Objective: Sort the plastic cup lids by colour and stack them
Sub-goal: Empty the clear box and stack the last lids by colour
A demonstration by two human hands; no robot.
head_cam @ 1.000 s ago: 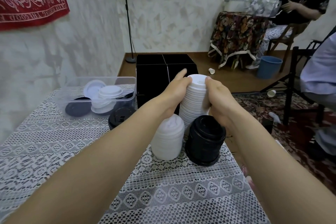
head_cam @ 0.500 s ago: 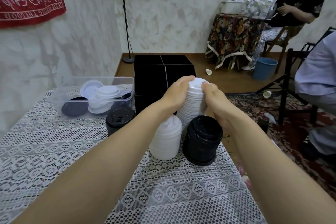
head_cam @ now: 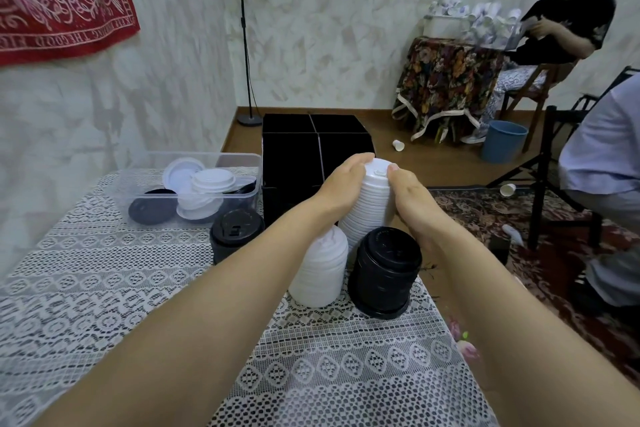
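White lids form the tall stack [head_cam: 370, 204] that my left grip [head_cam: 341, 187] and right grip [head_cam: 412, 198] clasp from both sides; a shorter white stack [head_cam: 320, 267] and a black stack [head_cam: 384, 274] stand just in front of it. Mixed lids [head_cam: 207, 184] wait left of it in the clear tub [head_cam: 242, 163], unsorted, and the tabletop [head_cam: 104, 288] edge runs close right of it.

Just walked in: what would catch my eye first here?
The left hand and right hand clasp a tall white stack of lids on the table. In front of it stand a shorter white stack and a black stack. A clear tub at the far left holds loose lids, white and black.
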